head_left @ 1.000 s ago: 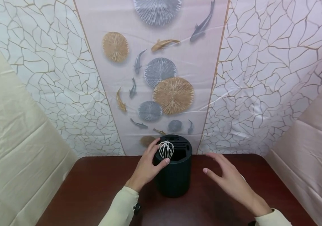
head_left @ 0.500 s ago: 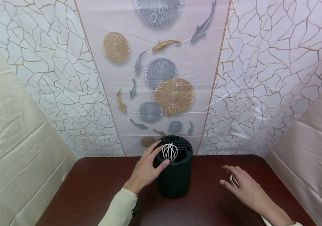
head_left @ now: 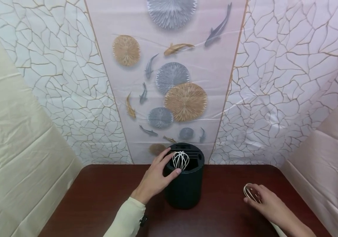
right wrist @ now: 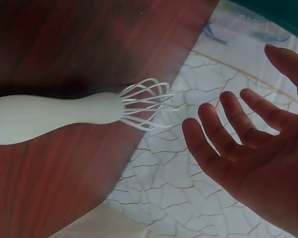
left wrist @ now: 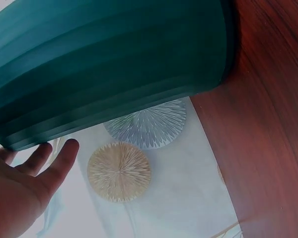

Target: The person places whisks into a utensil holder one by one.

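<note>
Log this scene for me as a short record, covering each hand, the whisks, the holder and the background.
Holder: dark green, slotted top, standing on a reddish-brown table
First whisk: in the holder, wire end up; handle hidden
Left hand: touching the holder's rim, beside that whisk
Second whisk: pale handle, wire head; whether it rests on the table is unclear
Right hand: near the second whisk, fingers clear of it in the right wrist view
Background: cloth with fish and round motifs

A white whisk (wires up) sits in a green holder, another outside.
</note>
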`<state>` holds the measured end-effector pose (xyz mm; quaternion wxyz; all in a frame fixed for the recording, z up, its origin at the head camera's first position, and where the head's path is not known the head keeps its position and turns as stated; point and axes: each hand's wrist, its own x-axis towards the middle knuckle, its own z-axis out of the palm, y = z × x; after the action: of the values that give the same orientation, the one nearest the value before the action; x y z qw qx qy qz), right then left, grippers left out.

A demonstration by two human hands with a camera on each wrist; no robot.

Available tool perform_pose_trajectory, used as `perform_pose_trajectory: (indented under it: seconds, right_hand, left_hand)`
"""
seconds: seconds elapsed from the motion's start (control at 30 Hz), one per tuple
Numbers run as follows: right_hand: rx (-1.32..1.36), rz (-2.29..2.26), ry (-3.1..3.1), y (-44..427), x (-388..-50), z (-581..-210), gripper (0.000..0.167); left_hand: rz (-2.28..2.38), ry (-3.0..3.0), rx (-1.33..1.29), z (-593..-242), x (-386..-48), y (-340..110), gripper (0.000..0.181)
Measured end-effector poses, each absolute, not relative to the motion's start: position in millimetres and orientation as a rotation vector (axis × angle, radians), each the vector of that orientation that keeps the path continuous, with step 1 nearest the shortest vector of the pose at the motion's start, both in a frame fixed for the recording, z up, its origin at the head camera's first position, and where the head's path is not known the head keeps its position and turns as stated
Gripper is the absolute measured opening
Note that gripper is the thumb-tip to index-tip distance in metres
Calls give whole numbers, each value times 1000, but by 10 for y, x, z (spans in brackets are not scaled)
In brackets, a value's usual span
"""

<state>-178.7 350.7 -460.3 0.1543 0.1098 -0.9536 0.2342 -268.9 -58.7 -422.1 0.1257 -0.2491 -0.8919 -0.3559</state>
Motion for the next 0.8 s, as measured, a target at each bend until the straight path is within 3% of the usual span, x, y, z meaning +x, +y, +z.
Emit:
perform_pose_trajectory:
  seconds: [0.53, 0.8]
  right_hand:
    - [140, 632, -2903, 3873, -1842, -4769, 36]
    - [38, 652, -3053, 4030, -1792, -4925, 48]
  left_hand:
    - [-1112, -2557, -704, -4203, -2675, -589, 73]
    - [-1145, -2569, -699, -4227, -2657, -561, 72]
